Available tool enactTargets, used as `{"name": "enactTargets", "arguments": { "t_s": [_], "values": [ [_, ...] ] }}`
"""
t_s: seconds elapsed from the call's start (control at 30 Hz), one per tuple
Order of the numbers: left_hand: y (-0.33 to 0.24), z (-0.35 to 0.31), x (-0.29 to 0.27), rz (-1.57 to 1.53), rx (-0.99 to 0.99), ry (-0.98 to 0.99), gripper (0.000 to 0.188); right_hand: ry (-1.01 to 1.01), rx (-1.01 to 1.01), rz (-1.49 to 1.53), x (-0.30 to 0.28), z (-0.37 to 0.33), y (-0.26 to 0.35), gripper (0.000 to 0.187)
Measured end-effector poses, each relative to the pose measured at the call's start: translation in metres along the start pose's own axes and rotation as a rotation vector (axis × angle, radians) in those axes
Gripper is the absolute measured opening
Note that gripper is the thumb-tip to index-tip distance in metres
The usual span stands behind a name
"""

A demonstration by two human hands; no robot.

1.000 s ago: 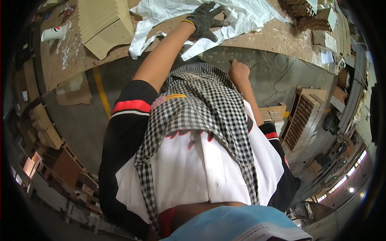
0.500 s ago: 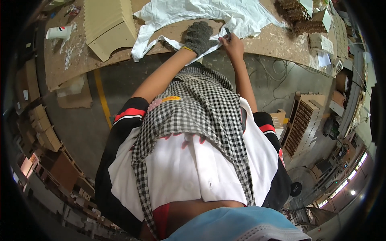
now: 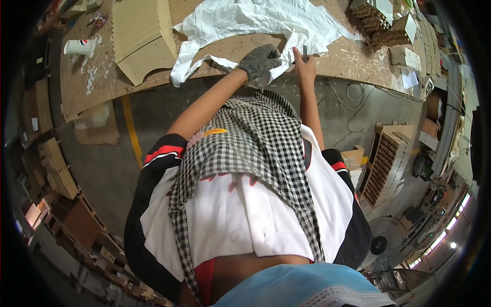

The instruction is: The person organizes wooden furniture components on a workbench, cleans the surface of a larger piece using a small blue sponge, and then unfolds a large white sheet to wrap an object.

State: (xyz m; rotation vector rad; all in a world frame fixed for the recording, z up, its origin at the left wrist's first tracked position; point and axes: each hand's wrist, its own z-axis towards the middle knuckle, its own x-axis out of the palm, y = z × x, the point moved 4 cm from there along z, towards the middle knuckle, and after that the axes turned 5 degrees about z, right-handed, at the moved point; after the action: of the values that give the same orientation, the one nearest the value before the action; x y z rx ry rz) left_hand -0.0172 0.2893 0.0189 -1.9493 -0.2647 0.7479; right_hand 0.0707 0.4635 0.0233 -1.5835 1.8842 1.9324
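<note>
A white cloth [image 3: 255, 18] lies spread and creased on the worktable, its narrow strip hanging at the near edge. My left hand [image 3: 262, 61], in a dark grey knit glove, is closed on that strip near the table's front. Just to its right, my bare right hand [image 3: 306, 70] grips a small, dark, flat tool [image 3: 305, 50] that sticks up past the fingers; its exact kind is too small to tell. The right fingertips stand beside the cloth's near edge, and whether they touch it cannot be made out.
On the worktable [image 3: 97, 87], a tan ribbed board stack [image 3: 143, 46] stands at left beside a white paper cup [image 3: 80, 47]. Brown corrugated pieces [image 3: 394, 33] and a pale block [image 3: 405, 58] sit at right. Loose cables [image 3: 353, 97] lie below the edge.
My left hand has moved slightly right and down along the cloth. The right hand has shifted a little right, away from the cloth strip, with its thumb now raised beside the dark tool.
</note>
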Motion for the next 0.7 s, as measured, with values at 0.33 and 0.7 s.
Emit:
{"name": "enactTargets", "arguments": {
  "t_s": [0.33, 0.7],
  "values": [
    [-0.022, -0.01, 0.001, -0.225, 0.003, 0.056, 0.047, 0.559, 0.502, 1.024, 0.026, -0.009, -0.008, 0.025],
    [-0.017, -0.021, 0.003, 0.01, 0.114, -0.061, 0.046, -0.09, -0.557, -0.003, 0.01, -0.033, 0.047, 0.021]
  ]
}}
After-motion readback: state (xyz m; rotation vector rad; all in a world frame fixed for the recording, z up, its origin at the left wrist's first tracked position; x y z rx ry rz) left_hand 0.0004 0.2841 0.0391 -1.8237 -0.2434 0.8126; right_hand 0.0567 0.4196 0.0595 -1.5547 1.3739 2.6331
